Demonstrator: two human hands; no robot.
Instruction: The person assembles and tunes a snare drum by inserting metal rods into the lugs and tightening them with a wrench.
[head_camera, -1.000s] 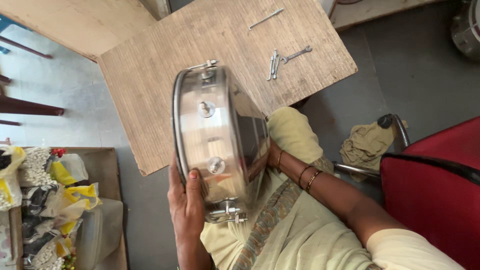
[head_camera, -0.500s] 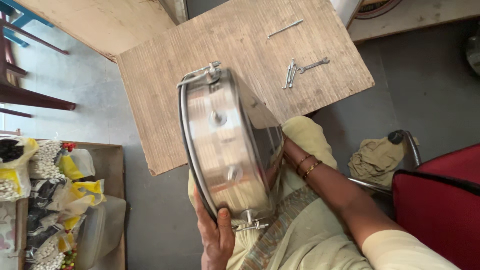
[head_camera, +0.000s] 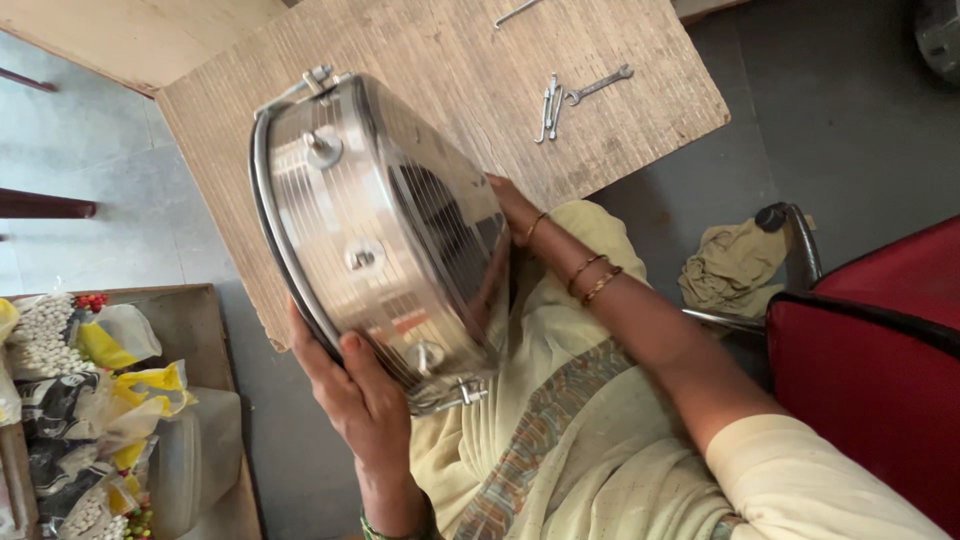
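Note:
I hold a shiny metal drum (head_camera: 375, 235) on edge over my lap, its steel shell with tension lugs turned toward the camera. My left hand (head_camera: 355, 395) grips its lower rim from beneath, thumb on the shell. My right hand (head_camera: 512, 205) reaches behind the drum's far side, mostly hidden, with bangles at the wrist. Behind the drum lies a wooden board (head_camera: 450, 60) that serves as a table top.
Small spanners (head_camera: 575, 95) and a thin metal rod (head_camera: 515, 12) lie on the board. A red chair (head_camera: 870, 350) with a cloth (head_camera: 735, 262) beside it stands at the right. A wooden box of plastic bags (head_camera: 80, 400) sits at the lower left.
The drum has come closer to the camera and tilted, so it looks much larger. My left hand slid along the lower rim. The view shifted downward over the board.

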